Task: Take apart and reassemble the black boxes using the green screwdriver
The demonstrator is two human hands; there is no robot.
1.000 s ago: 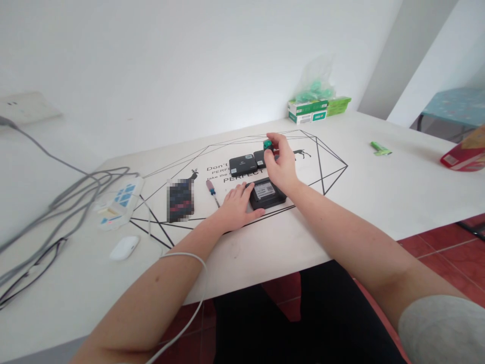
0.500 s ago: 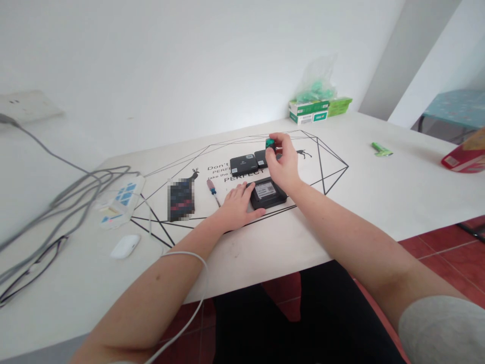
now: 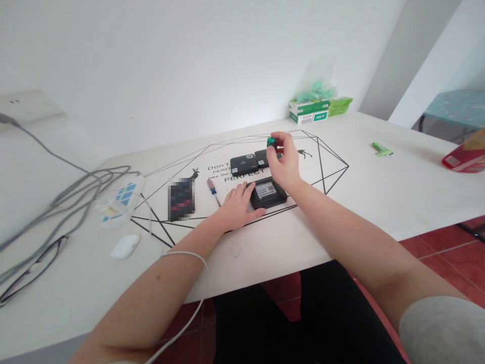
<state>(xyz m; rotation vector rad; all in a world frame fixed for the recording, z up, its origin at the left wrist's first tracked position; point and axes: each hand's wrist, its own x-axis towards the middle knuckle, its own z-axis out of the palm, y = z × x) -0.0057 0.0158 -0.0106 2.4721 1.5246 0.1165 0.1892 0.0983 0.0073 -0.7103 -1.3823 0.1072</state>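
My right hand [image 3: 283, 162] pinches a small green object [image 3: 271, 142] between thumb and fingers, held above the table. Just below it lies a black square device [image 3: 267, 193] with a white label on top. My left hand [image 3: 237, 205] rests flat on the table with its fingers against that device's left edge. Two flat black devices [image 3: 244, 164] lie side by side behind it, partly hidden by my right hand.
On the white table [image 3: 379, 197] lie a small screwdriver [image 3: 212, 190], a blurred dark item [image 3: 181, 199], a white earbud case [image 3: 125, 246], a power strip [image 3: 121, 199] with grey cables, green boxes [image 3: 308, 111] by the wall, a green strip [image 3: 381, 148] and a red packet [image 3: 464, 157].
My right hand has shifted slightly right with the small green object and turned it in its fingers. My left hand has stayed against the black device.
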